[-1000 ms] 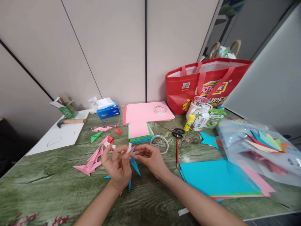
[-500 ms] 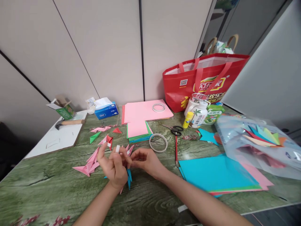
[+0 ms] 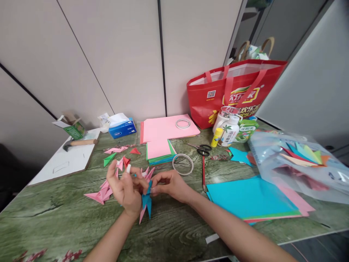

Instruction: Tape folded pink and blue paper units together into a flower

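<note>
A blue folded paper piece with pointed ends is held upright between my hands. My left hand closes on its left side, with a small white strip on a raised finger. The fingertips of my right hand are pinched at the blue piece's upper right edge. Pink folded points show behind my fingers, partly hidden, and another pink tip sticks out below. Left of my left hand lie more pink folded pieces. Beyond them are small red and green folded pieces.
Paper stacks and a tape roll lie ahead. Scissors, a red pencil, a glue stick and blue sheets are to the right. A hammer rests on a white board at left.
My left hand has shifted slightly left and turned, so more of the blue folded piece shows. My right fingertips stay close beside it. The view has moved a little.
</note>
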### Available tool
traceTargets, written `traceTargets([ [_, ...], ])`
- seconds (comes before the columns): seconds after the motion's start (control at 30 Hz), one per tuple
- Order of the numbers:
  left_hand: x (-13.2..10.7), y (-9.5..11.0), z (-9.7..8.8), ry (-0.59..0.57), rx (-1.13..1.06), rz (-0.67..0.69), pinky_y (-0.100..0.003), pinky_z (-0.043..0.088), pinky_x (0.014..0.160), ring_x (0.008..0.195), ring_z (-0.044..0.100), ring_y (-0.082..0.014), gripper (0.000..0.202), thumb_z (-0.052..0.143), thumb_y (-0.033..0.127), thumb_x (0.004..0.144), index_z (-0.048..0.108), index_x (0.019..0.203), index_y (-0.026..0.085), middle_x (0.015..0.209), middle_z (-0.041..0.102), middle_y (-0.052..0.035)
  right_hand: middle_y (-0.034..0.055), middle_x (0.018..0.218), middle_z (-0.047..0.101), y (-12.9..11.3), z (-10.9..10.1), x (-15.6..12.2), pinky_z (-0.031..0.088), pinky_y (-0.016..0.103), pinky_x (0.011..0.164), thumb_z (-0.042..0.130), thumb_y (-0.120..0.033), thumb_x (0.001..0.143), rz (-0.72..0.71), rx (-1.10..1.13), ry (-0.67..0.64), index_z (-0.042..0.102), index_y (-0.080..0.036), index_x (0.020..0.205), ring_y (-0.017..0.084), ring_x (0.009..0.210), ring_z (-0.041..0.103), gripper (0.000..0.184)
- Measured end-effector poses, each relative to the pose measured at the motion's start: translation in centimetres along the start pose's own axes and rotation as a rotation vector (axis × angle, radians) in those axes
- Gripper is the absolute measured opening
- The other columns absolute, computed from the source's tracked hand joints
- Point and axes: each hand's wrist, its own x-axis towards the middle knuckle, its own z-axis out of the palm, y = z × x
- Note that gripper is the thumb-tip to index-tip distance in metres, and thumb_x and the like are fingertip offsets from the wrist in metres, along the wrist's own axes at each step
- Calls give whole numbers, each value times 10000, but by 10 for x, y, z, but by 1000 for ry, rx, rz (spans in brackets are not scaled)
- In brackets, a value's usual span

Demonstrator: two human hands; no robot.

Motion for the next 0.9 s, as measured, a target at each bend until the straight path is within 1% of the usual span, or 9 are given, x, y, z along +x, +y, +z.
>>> traceTargets([
  [0.07,1,1,1,2,-8,-18,-141,315,233,225,438,-53,349,498,275,842,365,1164,285,635,572,57,-21,592,594,-1,0,0,489,264,605,763,-302,560,-6,2,-39,632,-128,615,101,541,556,225],
  [0.17,1,2,1,-24,-17,-26,-155,324,227,224,445,-67,334,480,267,848,365,1161,299,638,573,55,-16,600,597,-3,-2,-1,488,261,599,758,-308,570,-18,-4,-53,635,-129,616,104,546,557,222],
  [0.3,2,3,0,-14,-34,-62,-153,319,226,226,446,-67,341,478,286,849,369,1171,303,641,569,53,3,678,623,-5,-6,-2,481,270,674,753,-306,581,-102,-110,-119,650,-147,616,126,659,570,192],
  [0.37,2,4,1,3,-43,-75,-149,319,227,225,444,-64,347,481,294,848,372,1177,301,635,566,55,7,707,633,-4,-7,-3,476,280,711,749,-305,588,-122,-137,-137,656,-159,625,136,702,575,177],
  [0.47,2,3,2,4,-38,-69,-143,318,232,227,443,-59,337,486,294,845,383,1166,308,631,565,56,-4,667,632,1,-5,-2,493,303,697,751,-319,582,-53,-35,-94,651,-156,643,133,646,590,201],
  [0.53,0,1,1,-5,-25,-49,-137,318,239,233,444,-53,335,497,299,841,389,1157,320,634,567,58,-14,628,627,5,-2,-1,510,320,672,768,-323,550,7,64,-27,641,-147,644,129,595,597,237],
  [0.6,-2,0,1,-13,-8,-28,-134,319,248,238,447,-47,345,508,308,836,389,1159,330,638,571,59,-16,611,630,8,0,0,520,325,655,787,-313,515,40,114,35,635,-137,638,128,574,602,263],
  [0.73,-4,0,0,-38,9,17,-143,322,252,240,444,-46,342,510,307,837,396,1159,331,641,580,56,-15,560,628,6,2,0,512,271,576,796,-281,496,33,93,94,643,-123,615,103,506,576,250],
  [0.9,-3,1,0,-50,7,42,-151,318,239,238,447,-57,308,458,289,864,384,1162,319,641,580,53,-20,532,622,1,3,-1,492,237,519,796,-259,492,15,78,108,640,-121,583,86,463,553,226],
])
